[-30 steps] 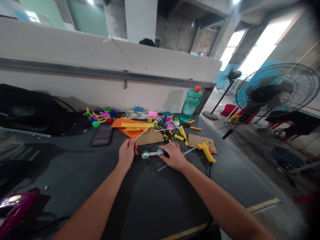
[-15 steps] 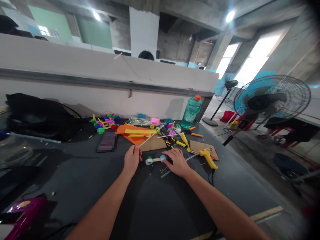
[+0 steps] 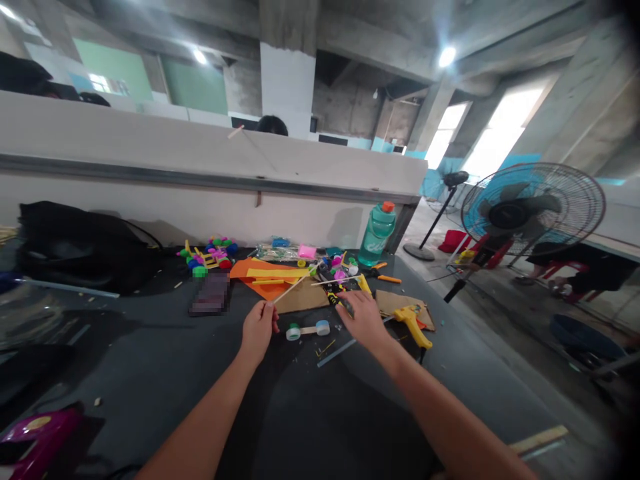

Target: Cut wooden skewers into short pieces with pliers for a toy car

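My left hand [image 3: 259, 328] pinches a thin wooden stick [image 3: 296, 285], which slants up and to the right over the cardboard. My right hand [image 3: 364, 319] has its fingers apart and hovers by a black-and-yellow tool [image 3: 333, 295]; whether it touches it I cannot tell. Between the hands, on the dark table [image 3: 300, 413], lie two bottle caps [image 3: 293, 332] joined by a short flat wooden stick [image 3: 309, 331]. A clear glue stick [image 3: 336, 353] rests just right of them. Beyond my right hand lies a yellow glue gun [image 3: 414, 327].
A teal water bottle [image 3: 377, 235] stands at the back near orange-handled pliers [image 3: 387, 275]. Orange paper [image 3: 243, 270], colourful pom-pom pieces [image 3: 220, 253] and a phone-like pixelated object [image 3: 210, 295] lie behind. At left are a black bag [image 3: 85, 243] and a magenta device [image 3: 43, 430]. A fan [image 3: 507, 215] stands right.
My right hand has let go of the bottle-cap piece and moved up and right to the black-and-yellow tool. My left hand still holds the stick. The view has tilted slightly upward.
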`<move>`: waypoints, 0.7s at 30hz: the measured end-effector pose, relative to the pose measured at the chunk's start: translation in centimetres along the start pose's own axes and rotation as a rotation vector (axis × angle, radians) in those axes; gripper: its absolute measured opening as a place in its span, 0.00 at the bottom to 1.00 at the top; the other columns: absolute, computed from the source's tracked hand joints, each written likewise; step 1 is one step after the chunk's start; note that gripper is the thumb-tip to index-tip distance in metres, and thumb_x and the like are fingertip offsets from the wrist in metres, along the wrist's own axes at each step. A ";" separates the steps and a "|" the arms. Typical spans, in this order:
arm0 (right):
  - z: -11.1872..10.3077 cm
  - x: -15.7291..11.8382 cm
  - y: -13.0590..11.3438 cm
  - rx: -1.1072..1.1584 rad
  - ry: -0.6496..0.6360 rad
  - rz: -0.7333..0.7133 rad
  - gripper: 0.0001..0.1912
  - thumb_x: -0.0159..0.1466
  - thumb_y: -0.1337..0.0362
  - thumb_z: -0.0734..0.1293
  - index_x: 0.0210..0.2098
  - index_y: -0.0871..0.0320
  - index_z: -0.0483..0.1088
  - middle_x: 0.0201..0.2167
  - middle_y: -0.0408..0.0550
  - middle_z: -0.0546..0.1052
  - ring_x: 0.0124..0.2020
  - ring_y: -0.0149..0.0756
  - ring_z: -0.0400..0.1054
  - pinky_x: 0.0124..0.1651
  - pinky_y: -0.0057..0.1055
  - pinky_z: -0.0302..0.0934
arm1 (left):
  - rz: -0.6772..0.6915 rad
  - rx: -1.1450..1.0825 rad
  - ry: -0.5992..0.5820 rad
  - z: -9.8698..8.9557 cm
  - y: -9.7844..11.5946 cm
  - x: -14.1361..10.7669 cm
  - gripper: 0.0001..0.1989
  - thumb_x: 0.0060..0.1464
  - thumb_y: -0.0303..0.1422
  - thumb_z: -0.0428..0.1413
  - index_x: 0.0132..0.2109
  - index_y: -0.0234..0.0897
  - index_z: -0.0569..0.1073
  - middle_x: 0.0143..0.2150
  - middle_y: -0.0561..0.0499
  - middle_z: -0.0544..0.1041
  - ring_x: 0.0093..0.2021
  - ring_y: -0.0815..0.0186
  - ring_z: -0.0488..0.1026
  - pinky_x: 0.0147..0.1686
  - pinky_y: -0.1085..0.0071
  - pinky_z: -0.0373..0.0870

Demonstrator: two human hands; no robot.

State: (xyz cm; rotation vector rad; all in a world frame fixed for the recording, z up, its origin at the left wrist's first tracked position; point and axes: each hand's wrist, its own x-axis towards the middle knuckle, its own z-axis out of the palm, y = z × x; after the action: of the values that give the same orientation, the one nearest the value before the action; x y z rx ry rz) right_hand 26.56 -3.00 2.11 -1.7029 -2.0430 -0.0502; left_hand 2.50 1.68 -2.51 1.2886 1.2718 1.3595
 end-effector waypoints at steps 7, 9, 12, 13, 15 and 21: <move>-0.3 4.0 3.6 -0.096 -0.324 0.247 0.48 0.43 0.42 0.73 0.55 0.64 0.62 0.53 0.67 0.67 0.54 0.61 0.59 0.52 0.53 0.53 | -0.009 -0.023 -0.013 -0.1 -0.3 0.0 0.14 0.54 0.41 0.48 0.28 0.36 0.65 0.21 0.58 0.66 0.16 0.74 0.63 0.16 0.79 0.60; 0.4 4.6 3.8 -0.085 -0.407 0.288 0.51 0.39 0.45 0.75 0.56 0.65 0.60 0.54 0.68 0.66 0.55 0.62 0.59 0.51 0.52 0.54 | -0.005 -0.033 -0.014 -0.1 -0.3 -0.1 0.14 0.54 0.41 0.49 0.27 0.36 0.66 0.21 0.58 0.67 0.15 0.75 0.63 0.16 0.79 0.60; 0.9 5.7 3.4 -0.023 -0.486 0.336 0.46 0.40 0.52 0.75 0.54 0.65 0.61 0.53 0.68 0.65 0.55 0.60 0.60 0.50 0.51 0.56 | -0.005 -0.053 -0.007 -0.2 -0.3 -0.2 0.14 0.55 0.41 0.48 0.27 0.36 0.65 0.21 0.58 0.66 0.15 0.75 0.63 0.16 0.79 0.60; 0.8 6.2 3.3 0.020 -0.522 0.351 0.41 0.42 0.53 0.74 0.52 0.66 0.63 0.51 0.68 0.67 0.52 0.58 0.62 0.49 0.49 0.58 | -0.008 -0.057 -0.006 -0.2 -0.3 -0.2 0.14 0.55 0.41 0.48 0.27 0.36 0.65 0.21 0.58 0.66 0.15 0.74 0.64 0.15 0.79 0.60; 0.0 7.4 3.2 0.144 -0.620 0.379 0.30 0.47 0.53 0.70 0.44 0.66 0.67 0.43 0.64 0.72 0.44 0.53 0.68 0.42 0.44 0.62 | -0.015 -0.069 0.006 -0.2 -0.4 -0.2 0.14 0.55 0.42 0.48 0.27 0.36 0.65 0.20 0.58 0.66 0.14 0.74 0.63 0.15 0.79 0.59; -5.1 8.3 4.4 0.612 -0.864 0.410 0.26 0.61 0.49 0.49 0.38 0.60 0.69 0.33 0.52 0.73 0.32 0.36 0.68 0.34 0.32 0.65 | -0.039 -0.096 0.026 -0.2 -0.4 -0.1 0.15 0.56 0.42 0.47 0.28 0.37 0.64 0.21 0.59 0.65 0.15 0.75 0.62 0.16 0.78 0.62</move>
State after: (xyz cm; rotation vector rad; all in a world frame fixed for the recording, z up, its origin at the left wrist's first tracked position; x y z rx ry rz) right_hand 31.47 3.98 8.62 -1.8168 -1.8283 1.4996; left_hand 2.28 1.60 -2.91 1.1784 1.2273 1.3970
